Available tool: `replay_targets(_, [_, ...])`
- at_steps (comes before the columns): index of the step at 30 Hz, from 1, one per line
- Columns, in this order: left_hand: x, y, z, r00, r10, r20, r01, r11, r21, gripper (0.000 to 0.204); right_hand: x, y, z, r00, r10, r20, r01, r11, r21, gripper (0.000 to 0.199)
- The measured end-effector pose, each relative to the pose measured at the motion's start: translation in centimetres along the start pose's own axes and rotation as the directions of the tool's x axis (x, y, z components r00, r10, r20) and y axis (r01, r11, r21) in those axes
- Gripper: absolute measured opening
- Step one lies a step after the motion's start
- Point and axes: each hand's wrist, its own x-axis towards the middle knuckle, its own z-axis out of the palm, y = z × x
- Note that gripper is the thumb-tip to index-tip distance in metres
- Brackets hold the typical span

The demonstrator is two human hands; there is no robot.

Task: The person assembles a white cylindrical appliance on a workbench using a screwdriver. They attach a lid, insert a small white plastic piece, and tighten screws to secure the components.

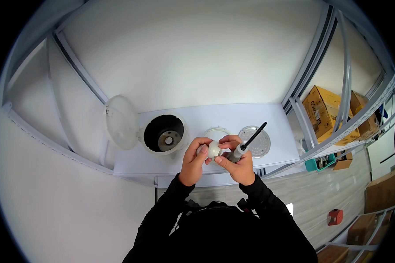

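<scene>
My left hand is closed round a small white rounded part, held above the front of the table. My right hand grips a screwdriver with a grey handle, its dark shaft pointing up and away to the right. Fingertips of the right hand also touch the white part. To the left stands a white rice cooker with its lid swung open; a metal heating plate shows at the bottom of its dark inside. A round perforated disc lies right of my hands. Behind them, a pale round piece is partly hidden.
The white table meets a pale wall at the back. Grey metal frame posts rise at both sides. Cardboard boxes sit on the right-hand shelf, with a teal bin lower down. A red stool stands on the floor.
</scene>
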Motion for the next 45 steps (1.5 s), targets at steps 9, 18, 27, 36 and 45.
replay_targets(9, [0.3, -0.3, 2.1, 0.985, -0.150, 0.085, 0.145, 0.988, 0.059, 0.036, -0.4, -0.6, -3.1, 0.998, 0.064, -0.018, -0.065, 0.994, -0.087, 0.044])
replay_targets(18, [1.5, 0.9, 0.2, 0.996, -0.042, 0.073, -0.007, 0.825, 0.565, 0.036, 1.1, -0.4, -2.1, 0.980, 0.174, -0.099, -0.195, 0.939, -0.284, 0.037])
replay_targets(27, [3.7, 0.6, -2.2, 0.950, 0.274, 0.150, -0.297, 0.644, 0.705, 0.030, 3.2, 1.2, -0.2, 0.982, 0.137, -0.130, -0.169, 0.943, -0.285, 0.030])
replay_targets(36, [5.4, 0.9, -4.5, 0.936, 0.323, 0.140, -0.332, 0.678, 0.656, 0.034, 4.9, 2.9, 2.6, 0.978, 0.030, -0.207, -0.097, 0.941, -0.324, 0.027])
replay_targets(45, [6.1, -0.1, -6.9, 0.973, 0.184, 0.138, -0.228, 0.851, 0.474, 0.031, 5.2, 4.5, 3.3, 0.992, -0.009, -0.128, -0.034, 0.942, -0.334, 0.023])
